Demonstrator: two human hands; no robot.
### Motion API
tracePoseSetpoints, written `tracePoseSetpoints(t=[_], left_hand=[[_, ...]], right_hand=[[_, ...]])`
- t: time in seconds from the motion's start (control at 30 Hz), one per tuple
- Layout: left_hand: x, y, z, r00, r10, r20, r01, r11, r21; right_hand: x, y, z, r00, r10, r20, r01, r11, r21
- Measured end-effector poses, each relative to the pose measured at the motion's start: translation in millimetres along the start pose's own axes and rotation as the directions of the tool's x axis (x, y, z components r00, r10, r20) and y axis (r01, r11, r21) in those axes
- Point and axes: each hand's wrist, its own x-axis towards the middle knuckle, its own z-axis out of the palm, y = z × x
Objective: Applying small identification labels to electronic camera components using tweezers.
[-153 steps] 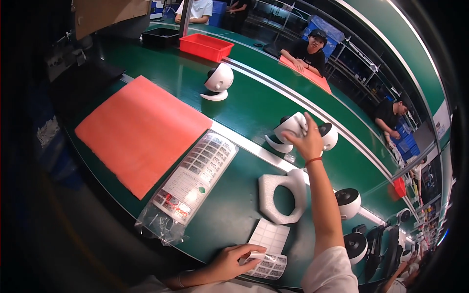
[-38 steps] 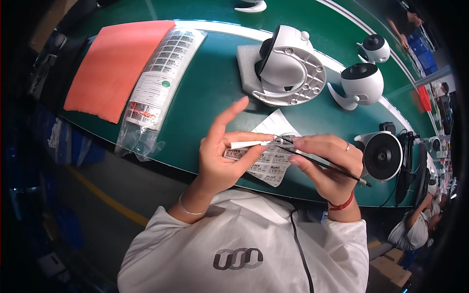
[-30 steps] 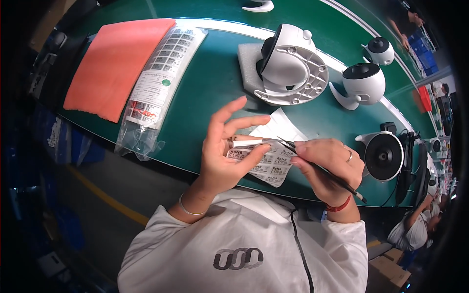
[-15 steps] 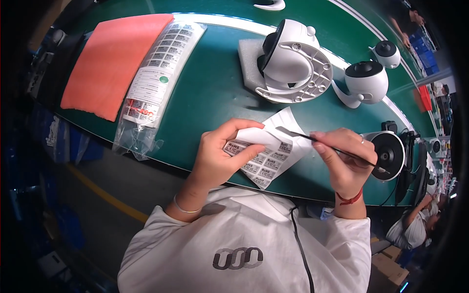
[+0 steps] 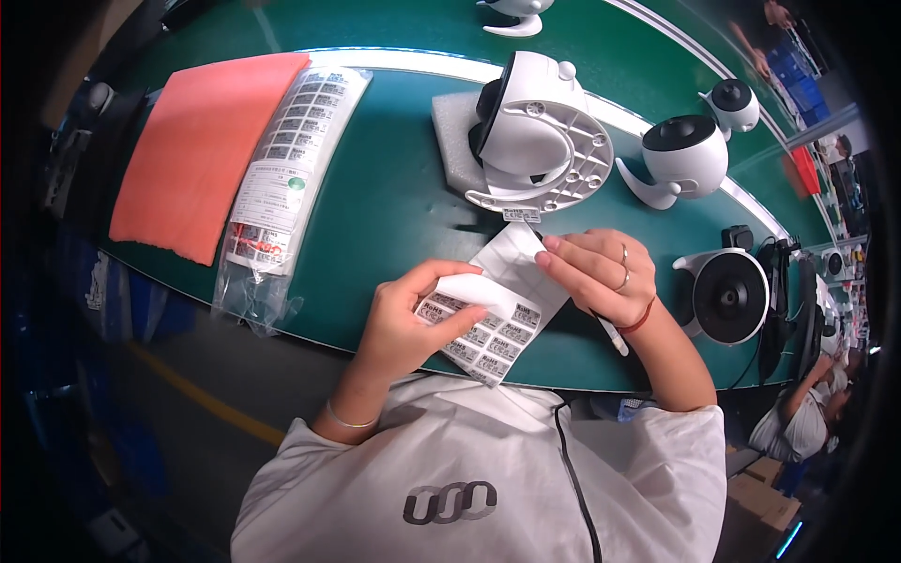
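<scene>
My left hand (image 5: 413,317) pinches a folded sheet of labels (image 5: 496,340), its white backing partly turned over above the printed rows. Black tweezers (image 5: 612,335) are gripped in my right hand (image 5: 601,274); the fingers cover most of their length, and the back end shows below the hand. Beyond these fingers a single silver-grey label (image 5: 521,215) appears at the tweezers' tip, by the lower rim of a white camera housing (image 5: 554,169). That housing lies tilted, its ribbed underside facing me. Whether the label touches it, I cannot tell.
The housing rests against a white foam block (image 5: 453,141). More white cameras (image 5: 685,159) stand to the right, one (image 5: 729,296) near the table edge. At left lie an orange foam sheet (image 5: 202,150) and a bagged label pack (image 5: 293,169). Other people work at far right.
My right hand has moved forward and turned, carrying a label off the sheet to the housing's rim. The left hand and sheet have shifted slightly nearer. The whole view has shifted a little.
</scene>
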Motion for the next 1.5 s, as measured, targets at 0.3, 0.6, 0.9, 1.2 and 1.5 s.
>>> tracePoseSetpoints(t=[0.3, 0.6, 0.9, 1.2, 1.5], left_hand=[[1, -1, -2, 1.0, -0.014, 0.013, 0.013, 1.0, 0.024], [1, 1, -1, 1.0, -0.01, 0.026, 0.009, 0.999, 0.039], [1, -4, -2, 1.0, 0.005, 0.017, -0.005, 0.999, 0.037], [-1, -1, -1, 0.999, 0.021, 0.038, -0.024, 0.997, 0.072], [-4, 0, -8, 0.996, 0.06, 0.062, -0.068, 0.989, 0.129]], right_hand=[[-1, 17, 12, 0.998, 0.036, -0.047, -0.032, 0.996, 0.079], [0, 11, 11, 0.989, 0.145, -0.036, -0.139, 0.982, 0.125], [-10, -11, 20, 0.585, 0.811, 0.019, -0.665, 0.467, 0.583], [19, -17, 21, 0.968, 0.247, -0.035, -0.247, 0.969, -0.005], [100, 30, -41, 0.68, 0.67, -0.297, -0.477, 0.712, 0.515]])
